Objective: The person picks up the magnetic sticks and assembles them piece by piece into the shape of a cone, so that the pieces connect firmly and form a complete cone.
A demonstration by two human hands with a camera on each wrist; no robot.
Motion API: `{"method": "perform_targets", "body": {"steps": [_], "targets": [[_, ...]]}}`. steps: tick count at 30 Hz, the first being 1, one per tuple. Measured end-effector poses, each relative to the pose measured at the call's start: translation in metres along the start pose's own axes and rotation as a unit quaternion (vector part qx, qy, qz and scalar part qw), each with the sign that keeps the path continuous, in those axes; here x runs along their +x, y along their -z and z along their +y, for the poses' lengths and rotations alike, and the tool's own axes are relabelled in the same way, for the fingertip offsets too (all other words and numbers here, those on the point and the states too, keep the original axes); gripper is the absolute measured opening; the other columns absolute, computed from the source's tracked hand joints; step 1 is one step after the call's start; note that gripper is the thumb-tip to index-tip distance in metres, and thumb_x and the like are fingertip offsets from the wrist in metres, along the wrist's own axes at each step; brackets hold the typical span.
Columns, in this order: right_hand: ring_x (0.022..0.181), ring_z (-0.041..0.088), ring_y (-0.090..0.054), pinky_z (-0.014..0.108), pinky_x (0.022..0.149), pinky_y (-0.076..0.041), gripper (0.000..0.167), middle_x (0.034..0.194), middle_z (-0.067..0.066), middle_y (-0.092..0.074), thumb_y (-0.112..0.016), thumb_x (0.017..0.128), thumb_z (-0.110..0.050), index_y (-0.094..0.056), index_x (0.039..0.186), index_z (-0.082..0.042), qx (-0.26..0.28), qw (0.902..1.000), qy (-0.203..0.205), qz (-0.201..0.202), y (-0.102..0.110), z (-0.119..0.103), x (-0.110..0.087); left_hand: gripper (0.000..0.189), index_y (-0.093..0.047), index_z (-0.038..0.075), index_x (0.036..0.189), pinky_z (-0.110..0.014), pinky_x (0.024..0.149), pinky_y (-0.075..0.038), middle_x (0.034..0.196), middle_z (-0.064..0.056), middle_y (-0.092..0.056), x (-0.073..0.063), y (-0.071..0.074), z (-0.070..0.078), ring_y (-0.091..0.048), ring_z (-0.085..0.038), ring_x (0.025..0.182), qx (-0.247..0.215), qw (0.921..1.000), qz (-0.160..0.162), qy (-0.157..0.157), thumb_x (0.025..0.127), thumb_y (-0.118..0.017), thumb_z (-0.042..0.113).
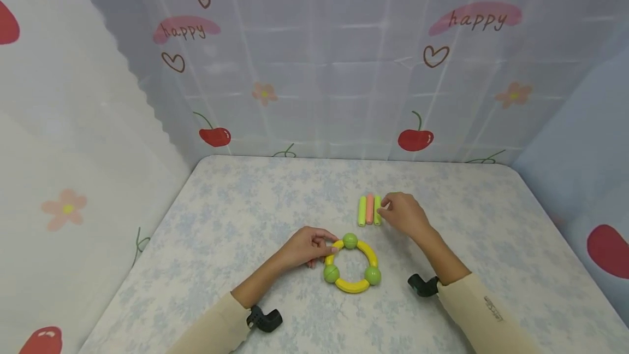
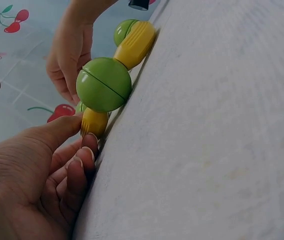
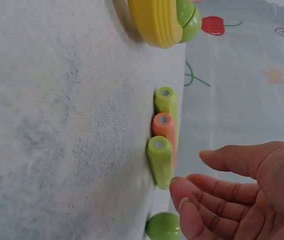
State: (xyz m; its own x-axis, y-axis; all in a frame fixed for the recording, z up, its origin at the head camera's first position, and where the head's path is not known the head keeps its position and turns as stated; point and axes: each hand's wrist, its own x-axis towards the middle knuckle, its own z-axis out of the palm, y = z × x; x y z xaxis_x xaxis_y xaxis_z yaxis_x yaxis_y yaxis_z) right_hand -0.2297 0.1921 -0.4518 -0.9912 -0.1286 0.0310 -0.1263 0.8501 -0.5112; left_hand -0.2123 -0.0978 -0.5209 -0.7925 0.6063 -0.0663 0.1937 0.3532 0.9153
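Observation:
A toy ring of curved yellow pieces joined by green balls lies on the table. My left hand pinches its upper-left yellow arc between thumb and fingers. Behind the ring, two light green rods and an orange rod lie side by side, the orange one in the middle. My right hand is at the right-hand green rod, fingertips close beside it. In the right wrist view its thumb and loosely bent fingers stand apart with nothing between them.
Another green ball sits on the table beyond the rods in the right wrist view; the right hand hides it in the head view. A pale blue-patterned cloth covers the table. Printed curtains hang behind and on both sides.

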Motion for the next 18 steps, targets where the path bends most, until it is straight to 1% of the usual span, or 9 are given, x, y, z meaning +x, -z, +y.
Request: {"method": "perform_targets", "body": {"steps": [5, 10, 14, 18], "targets": [[0.070, 0.020, -0.062, 0.031, 0.055, -0.051, 0.027, 0.087, 0.011, -0.069, -0.072, 0.093, -0.013, -0.070, 0.112, 0.005, -0.014, 0.9990, -0.037, -0.018, -0.006, -0.003, 0.011, 0.025, -0.075, 0.020, 0.118, -0.025, 0.041, -0.045, 0.066, -0.003, -0.066, 0.000, 0.001, 0.001, -0.051, -0.014, 0.042, 0.001, 1.0000, 0.000, 0.002, 0.095, -0.074, 0.031], [0.070, 0.021, -0.058, 0.029, 0.054, -0.047, 0.044, 0.088, 0.011, -0.067, -0.074, 0.092, -0.016, -0.061, 0.126, 0.008, -0.014, 0.9959, -0.078, -0.042, -0.013, -0.007, 0.019, 0.025, -0.075, 0.020, 0.117, -0.026, 0.042, -0.045, 0.067, -0.003, -0.066, 0.000, 0.000, 0.001, -0.051, -0.014, 0.042, 0.002, 1.0000, 0.003, 0.004, 0.095, -0.075, 0.030], [0.064, 0.019, -0.055, 0.028, 0.051, -0.044, 0.054, 0.083, 0.010, -0.064, -0.076, 0.091, -0.017, -0.054, 0.132, 0.011, -0.026, 0.9942, -0.089, -0.054, -0.017, -0.006, 0.021, 0.025, -0.075, 0.021, 0.117, -0.026, 0.042, -0.046, 0.067, -0.003, -0.067, 0.000, -0.003, 0.002, -0.052, -0.014, 0.042, 0.000, 1.0000, 0.002, 0.008, 0.094, -0.075, 0.032], [0.062, 0.019, -0.055, 0.027, 0.049, -0.043, 0.057, 0.083, 0.011, -0.062, -0.076, 0.092, -0.018, -0.051, 0.132, 0.012, -0.030, 0.9941, -0.088, -0.057, -0.019, -0.006, 0.024, 0.024, -0.075, 0.022, 0.116, -0.026, 0.041, -0.046, 0.066, -0.002, -0.066, 0.001, -0.001, 0.002, -0.052, -0.014, 0.042, 0.001, 0.9999, 0.006, 0.009, 0.094, -0.076, 0.032]]}}
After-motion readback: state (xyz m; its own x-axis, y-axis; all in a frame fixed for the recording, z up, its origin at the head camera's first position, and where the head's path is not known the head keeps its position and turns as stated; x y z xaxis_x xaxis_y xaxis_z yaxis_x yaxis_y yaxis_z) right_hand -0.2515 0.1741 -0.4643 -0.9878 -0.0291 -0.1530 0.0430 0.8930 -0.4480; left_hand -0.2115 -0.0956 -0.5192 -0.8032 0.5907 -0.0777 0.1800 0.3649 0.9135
